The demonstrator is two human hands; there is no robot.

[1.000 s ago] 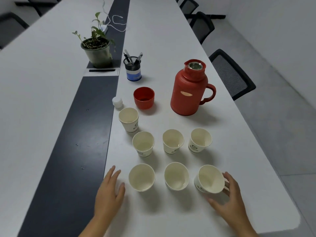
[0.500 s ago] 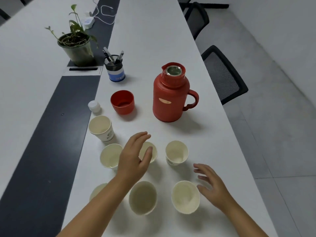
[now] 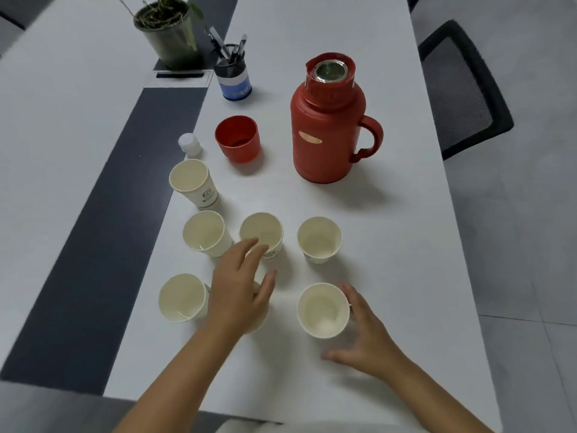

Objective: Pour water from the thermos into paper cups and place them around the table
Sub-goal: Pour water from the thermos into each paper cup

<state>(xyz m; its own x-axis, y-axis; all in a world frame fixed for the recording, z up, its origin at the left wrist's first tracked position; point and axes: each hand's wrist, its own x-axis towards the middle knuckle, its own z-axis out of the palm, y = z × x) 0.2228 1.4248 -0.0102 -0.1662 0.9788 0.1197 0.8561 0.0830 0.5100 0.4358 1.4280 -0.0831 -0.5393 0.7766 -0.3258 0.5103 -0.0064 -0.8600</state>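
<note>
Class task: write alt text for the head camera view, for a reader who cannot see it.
Two hands reach among seven empty paper cups on a white table: the left hand covers one cup, the right hand cradles another. Behind stands an open red thermos.

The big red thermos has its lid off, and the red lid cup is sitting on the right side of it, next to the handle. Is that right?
Not quite. The thermos is open, but the red lid cup sits on its left side, away from the handle, near the small white stopper. The head view shows it.
</note>
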